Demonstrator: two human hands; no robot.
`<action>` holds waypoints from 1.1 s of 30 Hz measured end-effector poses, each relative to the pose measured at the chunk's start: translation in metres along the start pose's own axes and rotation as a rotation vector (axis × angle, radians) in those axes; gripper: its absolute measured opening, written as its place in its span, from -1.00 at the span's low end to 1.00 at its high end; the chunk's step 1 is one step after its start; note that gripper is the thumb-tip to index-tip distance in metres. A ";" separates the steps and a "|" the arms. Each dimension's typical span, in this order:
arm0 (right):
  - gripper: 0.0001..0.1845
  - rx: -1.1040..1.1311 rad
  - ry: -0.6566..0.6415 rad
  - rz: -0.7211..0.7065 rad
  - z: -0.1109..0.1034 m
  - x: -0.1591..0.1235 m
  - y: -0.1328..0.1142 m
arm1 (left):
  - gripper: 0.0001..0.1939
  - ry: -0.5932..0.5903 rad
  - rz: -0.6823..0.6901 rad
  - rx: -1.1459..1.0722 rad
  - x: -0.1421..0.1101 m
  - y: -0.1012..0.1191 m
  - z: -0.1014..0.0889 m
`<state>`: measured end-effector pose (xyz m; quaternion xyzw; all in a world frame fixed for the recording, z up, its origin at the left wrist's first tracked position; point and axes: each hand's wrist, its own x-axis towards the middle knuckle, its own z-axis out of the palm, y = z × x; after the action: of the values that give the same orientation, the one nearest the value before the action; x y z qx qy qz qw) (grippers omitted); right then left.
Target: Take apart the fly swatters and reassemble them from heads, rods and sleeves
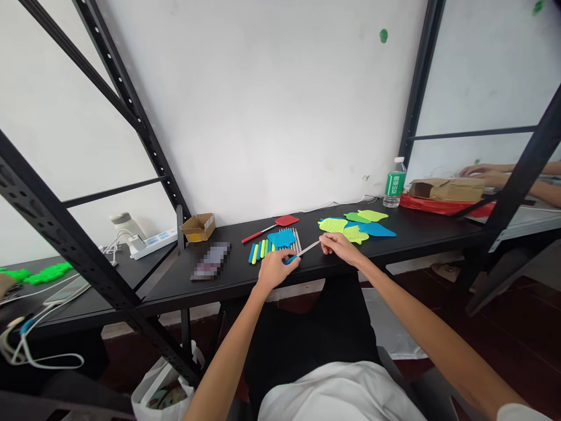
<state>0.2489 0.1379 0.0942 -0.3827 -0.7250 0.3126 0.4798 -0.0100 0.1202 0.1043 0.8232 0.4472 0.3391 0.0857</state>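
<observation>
Over the black desk [169, 292], left hand [275, 269] gripped a blue handle [290, 259]. Right hand [337, 245] pinched the adjoining silver rod [309, 248].

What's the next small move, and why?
Probably the right hand should release the thin silver metal rod and reach for a flat yellow-green plastic paddle: the left hand holds its slim blue handle, and no paddle shows on the rod.

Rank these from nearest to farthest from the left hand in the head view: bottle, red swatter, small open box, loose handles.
1. Loose handles, just beyond the left hand.
2. Red swatter, behind the handles.
3. Small open box, back left.
4. Bottle, back right.
</observation>
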 end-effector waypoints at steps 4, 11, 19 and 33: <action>-0.47 -0.022 -0.002 0.004 0.000 0.000 -0.001 | -0.65 -0.004 -0.004 -0.006 -0.001 0.001 -0.001; -0.47 -0.054 -0.009 0.007 -0.001 -0.001 -0.002 | -0.65 -0.016 0.020 -0.023 -0.001 0.001 -0.003; -0.45 -0.108 -0.028 -0.009 0.000 -0.003 -0.009 | -0.64 -0.022 0.023 -0.039 -0.001 0.000 -0.004; -0.45 -0.092 -0.033 0.005 0.002 -0.001 -0.009 | -0.63 -0.021 -0.004 -0.033 -0.001 0.003 -0.004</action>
<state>0.2451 0.1320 0.1004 -0.4007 -0.7455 0.2865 0.4491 -0.0115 0.1170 0.1081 0.8242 0.4422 0.3378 0.1047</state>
